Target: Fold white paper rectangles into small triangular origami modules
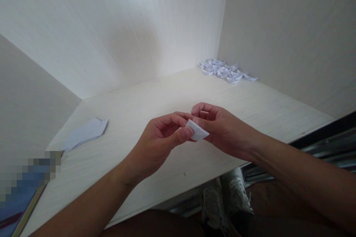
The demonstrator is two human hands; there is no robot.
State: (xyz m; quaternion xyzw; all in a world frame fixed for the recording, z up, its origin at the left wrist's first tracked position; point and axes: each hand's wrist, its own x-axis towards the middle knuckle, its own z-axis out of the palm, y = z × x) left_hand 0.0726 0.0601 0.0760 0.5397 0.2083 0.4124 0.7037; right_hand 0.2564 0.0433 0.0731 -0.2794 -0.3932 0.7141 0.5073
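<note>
A small folded piece of white paper (199,132) is held up over the front part of the pale tabletop (133,111). My left hand (164,137) pinches its left end between thumb and fingers. From the other side, my right hand (219,126) grips the paper's upper edge with the thumb, its fingers curled behind. The fingertips behind the paper are partly hidden. To the left lies a stack of flat white paper sheets (86,132). A pile of small folded paper pieces (222,70) rests in the far right corner.
Pale panels enclose the tabletop: a back wall (167,18), a right wall (286,33) and a left wall (25,92). A blurred-out blue item (25,192) sits at the lower left. Below the front edge are shoes (236,190).
</note>
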